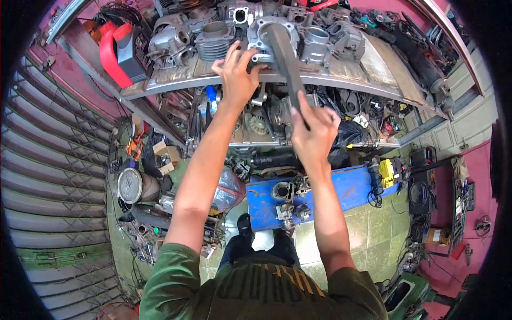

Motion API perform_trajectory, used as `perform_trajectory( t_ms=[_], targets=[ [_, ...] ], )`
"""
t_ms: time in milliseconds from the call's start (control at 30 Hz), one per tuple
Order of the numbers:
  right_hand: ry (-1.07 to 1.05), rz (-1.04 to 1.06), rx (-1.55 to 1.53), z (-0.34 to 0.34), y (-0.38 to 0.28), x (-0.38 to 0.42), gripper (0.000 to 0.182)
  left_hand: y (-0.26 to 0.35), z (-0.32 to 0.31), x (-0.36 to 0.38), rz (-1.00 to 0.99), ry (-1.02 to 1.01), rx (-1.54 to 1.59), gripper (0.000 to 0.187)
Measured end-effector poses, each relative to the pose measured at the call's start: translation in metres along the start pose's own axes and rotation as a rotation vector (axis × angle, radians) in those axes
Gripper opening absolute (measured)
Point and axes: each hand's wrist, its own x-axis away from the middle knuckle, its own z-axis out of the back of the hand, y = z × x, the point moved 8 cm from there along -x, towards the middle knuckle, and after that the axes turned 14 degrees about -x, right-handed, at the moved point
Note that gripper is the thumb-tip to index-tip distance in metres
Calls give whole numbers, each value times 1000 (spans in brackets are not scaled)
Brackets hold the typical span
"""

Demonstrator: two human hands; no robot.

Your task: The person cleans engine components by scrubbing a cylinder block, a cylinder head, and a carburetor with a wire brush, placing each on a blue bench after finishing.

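Note:
My right hand [316, 133] is closed around the near end of a long flat metal file [288, 61]. The file's far end lies across the top face of a light-grey engine cylinder block [254, 35], covering part of its round bore. My left hand [238, 74] reaches the near left edge of that block, thumb and index finger against it, the other fingers raised and bent. A finned cylinder [214, 45] stands just left of the block, and another metal cylinder [316, 45] stands to its right.
Engine parts crowd the metal-edged bench [341, 80], and a lower shelf [256, 143] holds more. A red and black case [124, 56] sits at the bench's left end. Below is a blue board [344, 186] bearing parts. A round tin [130, 185] stands on the left floor.

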Motion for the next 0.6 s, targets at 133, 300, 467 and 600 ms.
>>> perform_trajectory(
  t_ms=[133, 300, 467, 600],
  targets=[
    [32, 48, 42, -22, -12, -62, 47, 2, 2, -1, 7, 4, 28, 39],
    [-141, -65, 172, -18, -8, -16, 48, 3, 6, -3, -13, 0, -9, 36],
    [-62, -35, 91, -9, -7, -35, 47, 7, 4, -9, -34, -50, 3, 35],
    [-89, -8, 142, -24, -1, -51, 46, 10, 7, -13, -39, -91, -23, 35]
  ],
)
